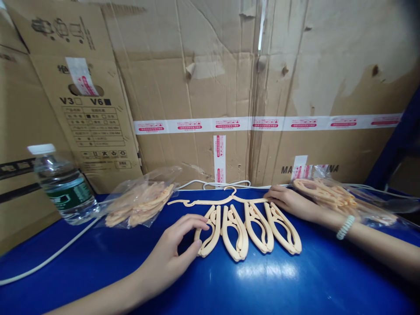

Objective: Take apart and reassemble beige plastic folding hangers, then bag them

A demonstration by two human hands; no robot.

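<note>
A cream plastic hanger (229, 199) with a hook lies flat on the blue table (262, 280). Below its bar lie several cream clip pieces (249, 227) side by side. My left hand (177, 249) curls round the leftmost clip piece (210, 232), thumb and fingertips touching it. My right hand (288, 201) rests palm down with its fingers stretched out on the right end of the hanger bar, beside the rightmost clip. A beaded bracelet (345, 226) is on my right wrist.
A clear bag of cream parts (141, 203) lies at the left, another bag (341, 199) at the right. A water bottle (64, 186) stands far left. A white cable (52, 256) crosses the table. Cardboard boxes (229, 87) wall the back.
</note>
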